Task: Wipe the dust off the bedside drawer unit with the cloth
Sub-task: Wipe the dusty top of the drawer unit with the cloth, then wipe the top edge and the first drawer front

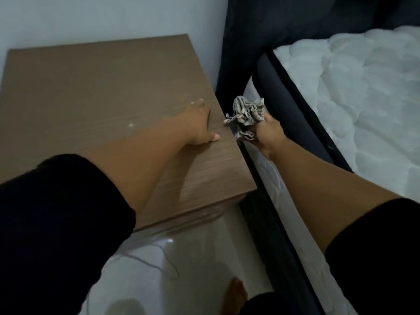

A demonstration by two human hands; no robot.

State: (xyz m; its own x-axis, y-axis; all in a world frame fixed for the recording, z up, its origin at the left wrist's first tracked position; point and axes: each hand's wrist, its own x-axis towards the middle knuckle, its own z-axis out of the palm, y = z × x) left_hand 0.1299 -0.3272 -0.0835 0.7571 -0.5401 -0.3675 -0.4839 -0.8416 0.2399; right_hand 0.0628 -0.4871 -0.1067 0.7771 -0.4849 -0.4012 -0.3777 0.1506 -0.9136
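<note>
The brown wood-grain bedside drawer unit [95, 92] fills the left half of the view, seen from above, with a small pale speck on its top. My left hand [200, 126] rests flat on the top near its right edge, fingers straight. Just off that right edge, my right hand [267, 135] grips a crumpled grey-and-white striped cloth [246, 118]. The cloth hangs in the gap between the unit and the bed, close to the unit's side edge; whether it touches is unclear.
A bed with a dark frame [284, 92] and a white quilted mattress [368, 105] stands close on the right. A pale wall [113, 17] runs behind the unit. Below lies a glossy light floor [200, 253] with a thin cable and my bare foot [234, 296].
</note>
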